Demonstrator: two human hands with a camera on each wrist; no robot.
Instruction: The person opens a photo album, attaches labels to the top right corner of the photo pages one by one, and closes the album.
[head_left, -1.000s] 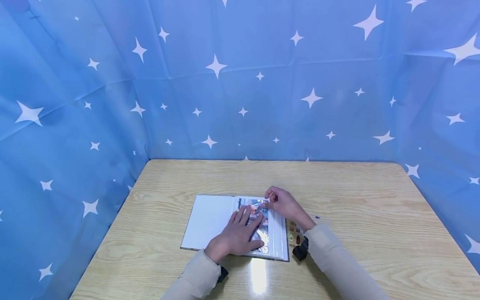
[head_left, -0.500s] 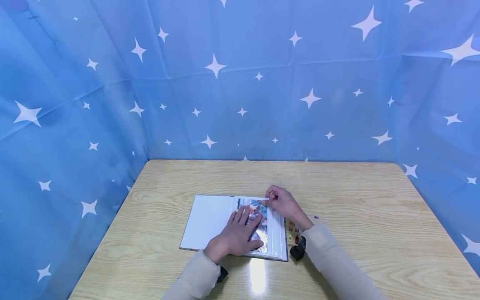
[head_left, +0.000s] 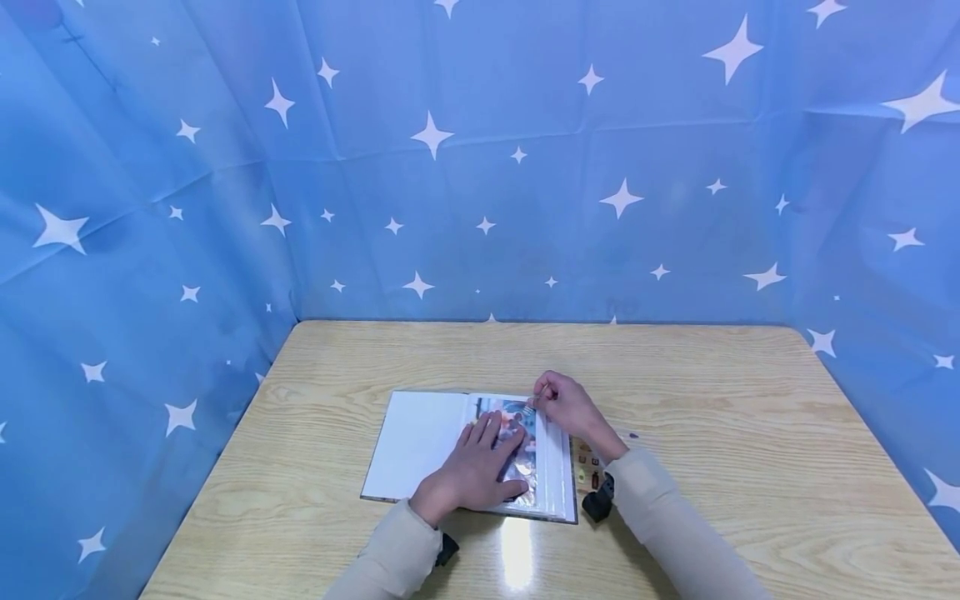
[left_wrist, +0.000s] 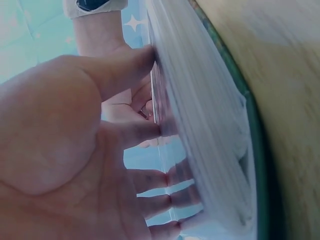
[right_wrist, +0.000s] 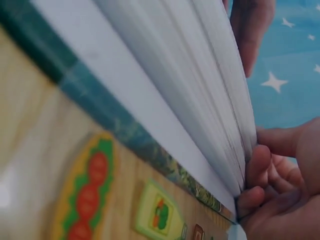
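A photo album point(head_left: 420, 446) lies spread on the table, its white inside cover to the left and a stack of sleeve pages to the right. Under a clear sleeve on the top page is a colourful photo point(head_left: 528, 471). My left hand point(head_left: 477, 473) rests palm down over it, fingers spread. At the top right corner of the pages, my right hand point(head_left: 566, 407) has its fingers curled. The right wrist view shows that thumb point(right_wrist: 280, 141) on the page face and the fingertips point(right_wrist: 257, 165) at the page edges, pinching the corner. Any smaller item between them is hidden.
A sheet of food stickers point(head_left: 585, 467) lies on the wooden table point(head_left: 712, 400), right of the album and partly under the right forearm. Bottle point(right_wrist: 159, 209) and hot-dog stickers point(right_wrist: 89, 200) show up close. A blue star-patterned curtain point(head_left: 480, 183) hangs behind the table.
My right thumb has drawn back slightly from the photo toward the page corner, and the right fingers have shifted a little. My left hand stays in the same place on the page.
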